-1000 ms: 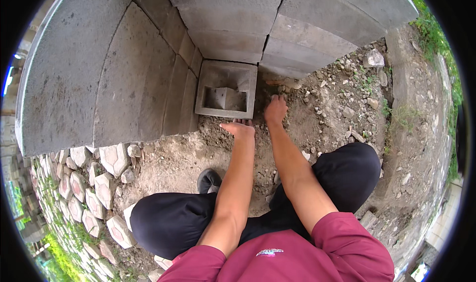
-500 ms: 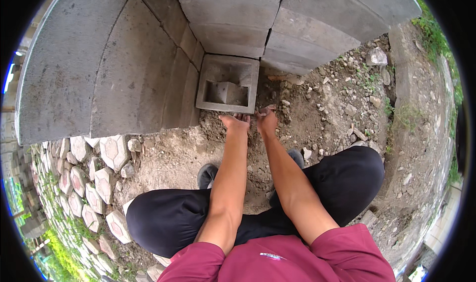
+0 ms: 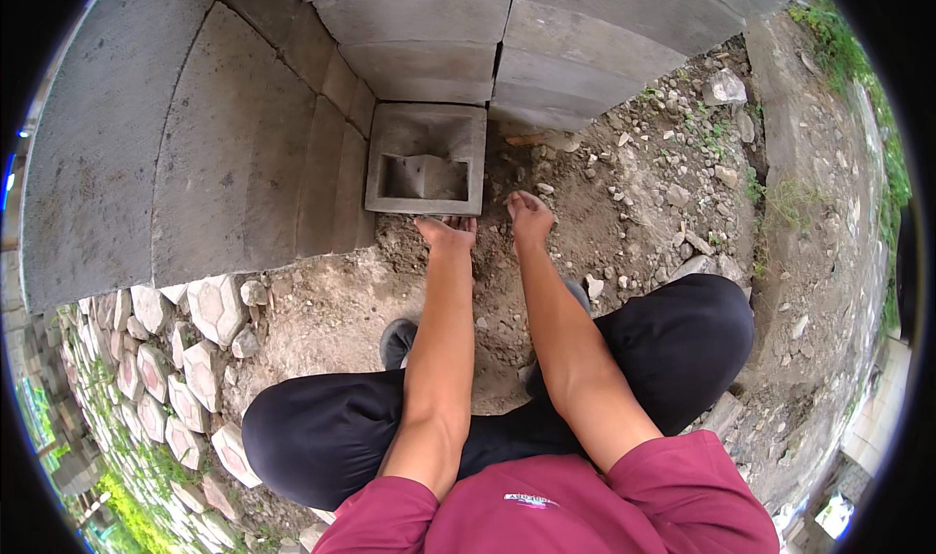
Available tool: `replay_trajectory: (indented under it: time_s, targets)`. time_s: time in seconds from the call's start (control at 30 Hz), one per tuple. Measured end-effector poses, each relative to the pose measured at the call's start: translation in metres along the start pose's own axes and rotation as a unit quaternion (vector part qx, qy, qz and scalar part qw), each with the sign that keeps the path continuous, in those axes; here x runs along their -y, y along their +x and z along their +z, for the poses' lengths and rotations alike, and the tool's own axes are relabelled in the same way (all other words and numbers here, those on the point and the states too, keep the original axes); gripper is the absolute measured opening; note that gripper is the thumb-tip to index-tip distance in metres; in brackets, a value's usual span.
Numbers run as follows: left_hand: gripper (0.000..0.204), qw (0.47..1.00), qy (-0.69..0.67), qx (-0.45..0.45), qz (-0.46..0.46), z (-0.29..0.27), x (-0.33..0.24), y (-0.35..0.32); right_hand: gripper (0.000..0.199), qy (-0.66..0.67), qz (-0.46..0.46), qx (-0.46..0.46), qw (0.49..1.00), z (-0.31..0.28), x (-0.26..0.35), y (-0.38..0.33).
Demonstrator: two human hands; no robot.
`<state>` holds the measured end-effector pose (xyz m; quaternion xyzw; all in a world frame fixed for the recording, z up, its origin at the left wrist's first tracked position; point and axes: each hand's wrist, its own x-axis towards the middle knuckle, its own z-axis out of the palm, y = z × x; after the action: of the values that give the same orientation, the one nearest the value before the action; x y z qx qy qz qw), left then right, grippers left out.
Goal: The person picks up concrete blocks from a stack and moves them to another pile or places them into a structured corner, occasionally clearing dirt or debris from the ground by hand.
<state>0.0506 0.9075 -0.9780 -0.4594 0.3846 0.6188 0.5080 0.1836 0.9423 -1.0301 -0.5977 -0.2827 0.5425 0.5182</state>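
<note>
A square hollow concrete block [image 3: 426,206] sits in the corner between grey walls, its opening facing up with a peaked shape inside. My left hand [image 3: 448,230] is at its near edge, palm turned up, with the thumb apart and the fingertips hooked under the rim, partly hidden by it. Just right of the block, apart from it, my right hand [image 3: 530,215] hovers over loose soil [image 3: 575,223]. Its fingers are curled together; what they hold, if anything, is hidden.
Stacked concrete blocks form a left wall [image 3: 229,145] and a back wall [image 3: 419,67]. Rubble and a pale stone [image 3: 723,87] lie at right. Hexagonal paving blocks [image 3: 201,369] are piled at left. My bent knees [image 3: 322,427] flank my forearms.
My right hand has drawn away from the block's near right corner, slightly up and to the right. My left hand stays at the block's edge. The whole view has shifted a little.
</note>
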Motion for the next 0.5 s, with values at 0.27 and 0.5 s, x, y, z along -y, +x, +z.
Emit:
replay_trajectory:
  time_s: [0.27, 0.5]
  targets:
    - [0.082, 1.000, 0.010, -0.007, 0.025, -0.005, -0.004, -0.008, 0.033, -0.511, -0.154, -0.086, 0.842, -0.025, 0.020, 0.008]
    - [0.096, 1.000, -0.010, 0.027, 0.005, -0.012, -0.012, 0.001, 0.026, -0.600, -0.116, -0.034, 0.791, -0.005, 0.040, 0.010]
